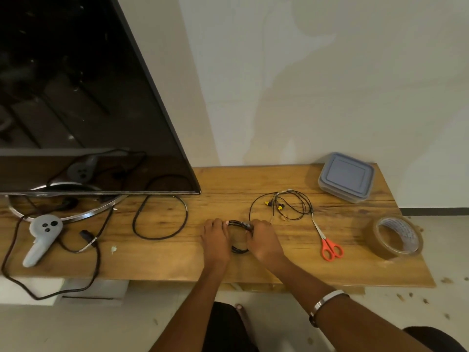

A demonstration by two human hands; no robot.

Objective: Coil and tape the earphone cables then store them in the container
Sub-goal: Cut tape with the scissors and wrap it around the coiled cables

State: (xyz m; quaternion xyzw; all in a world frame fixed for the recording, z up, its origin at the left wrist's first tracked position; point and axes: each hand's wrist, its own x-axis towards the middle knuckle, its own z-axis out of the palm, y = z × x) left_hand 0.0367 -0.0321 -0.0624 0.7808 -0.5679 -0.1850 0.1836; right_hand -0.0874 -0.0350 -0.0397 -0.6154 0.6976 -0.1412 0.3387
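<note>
A black earphone cable coil (238,248) lies on the wooden table between my hands. My left hand (215,237) holds its left side and my right hand (264,239) pinches its upper right, where a pale strip of tape shows. Behind them lies a loose black earphone cable (291,204) with yellow earbuds. A grey-blue lidded container (346,177) stands shut at the back right. A roll of brown tape (394,238) sits at the right, and red-handled scissors (328,243) lie between it and my hands.
A large dark TV screen (88,97) on a ring stand fills the left. A grey controller (43,237) and black power cables (162,217) lie below it. The wooden table's (177,262) front edge runs just under my wrists. Crumbs dot the floor at the right.
</note>
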